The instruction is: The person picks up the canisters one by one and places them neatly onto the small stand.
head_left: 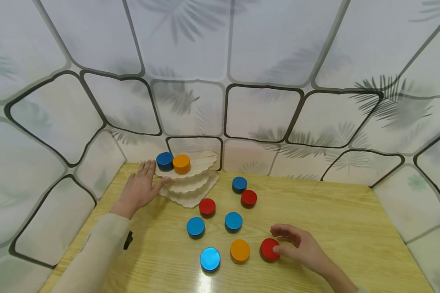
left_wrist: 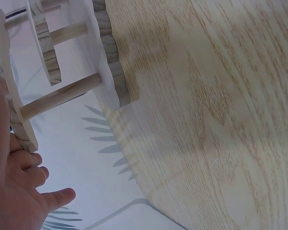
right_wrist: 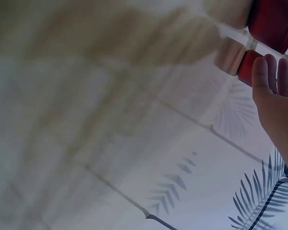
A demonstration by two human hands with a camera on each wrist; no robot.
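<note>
A tiered wooden stand (head_left: 190,197) with scalloped boards stands at the back left. On its top board sit a dark blue round block (head_left: 165,161) and an orange round block (head_left: 181,164). My left hand (head_left: 141,188) holds the left end of the top board, thumb along the front and fingers beyond the end. At the front right, my right hand (head_left: 300,249) is around a red round block (head_left: 269,249) on the table. Its thumb overlaps the block's right side, while the fingers are spread behind it, apart from it.
Between the hands on the wooden table (head_left: 337,215) lie an orange block (head_left: 240,251), several blue blocks (head_left: 210,259) and two more red blocks (head_left: 207,207). A patterned fabric wall (head_left: 264,114) borders the table at the back and sides.
</note>
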